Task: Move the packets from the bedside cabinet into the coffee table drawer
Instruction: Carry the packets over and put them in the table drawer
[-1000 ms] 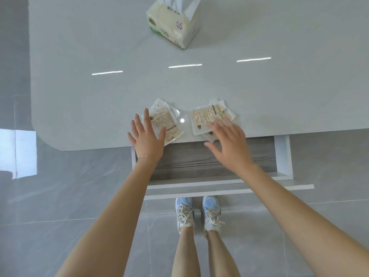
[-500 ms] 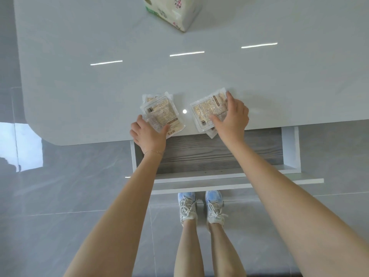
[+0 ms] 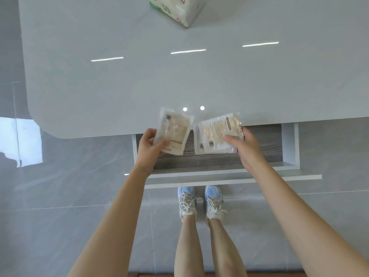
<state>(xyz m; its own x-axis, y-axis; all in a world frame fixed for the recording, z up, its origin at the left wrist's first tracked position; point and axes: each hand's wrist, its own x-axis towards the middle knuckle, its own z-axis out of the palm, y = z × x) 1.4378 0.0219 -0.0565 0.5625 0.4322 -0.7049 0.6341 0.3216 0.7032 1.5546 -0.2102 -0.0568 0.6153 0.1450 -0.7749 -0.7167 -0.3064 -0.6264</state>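
My left hand (image 3: 148,145) grips clear snack packets (image 3: 175,130) with beige contents, held above the left part of the open drawer (image 3: 219,160). My right hand (image 3: 246,145) holds a second stack of the same packets (image 3: 216,132) over the drawer's middle. Both stacks hang at the front edge of the glossy white coffee table (image 3: 179,82), lifted off its top. The drawer has a dark wood-grain bottom and white walls; nothing lies on the part of its bottom that shows.
A tissue pack (image 3: 175,9) stands at the far side of the table. The drawer's white front panel (image 3: 279,177) juts out toward my shoes (image 3: 199,202). Grey tiled floor surrounds the table.
Both hands closed on the packets that lay on the table edge, lifted them and drew them back over the open drawer.
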